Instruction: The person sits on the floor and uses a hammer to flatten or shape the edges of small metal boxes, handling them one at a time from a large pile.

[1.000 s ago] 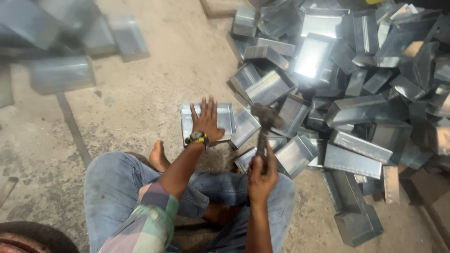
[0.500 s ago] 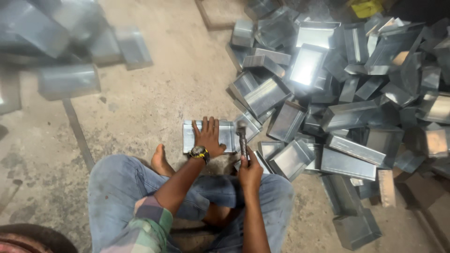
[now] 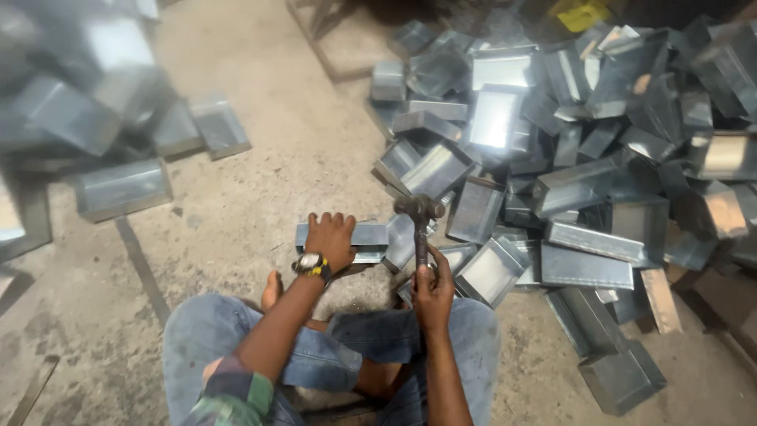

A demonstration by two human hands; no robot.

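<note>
I sit on a concrete floor with my legs folded. My left hand [image 3: 331,239], with a watch on the wrist, presses down on a small folded sheet-metal box [image 3: 369,235] lying on the floor in front of my knees. My right hand [image 3: 433,290] grips the handle of a hammer [image 3: 420,211], held upright with its dark head raised just right of the box and a little above it.
A large heap of shiny sheet-metal boxes [image 3: 583,150] fills the right side, reaching close to my right knee. A smaller, blurred pile of similar boxes [image 3: 95,134] lies at the left. A metal strip [image 3: 142,264] runs along the floor at left.
My left hand went from flat and spread above the box to gripping it. The hammer came down beside the box, then rose again with its head up.
</note>
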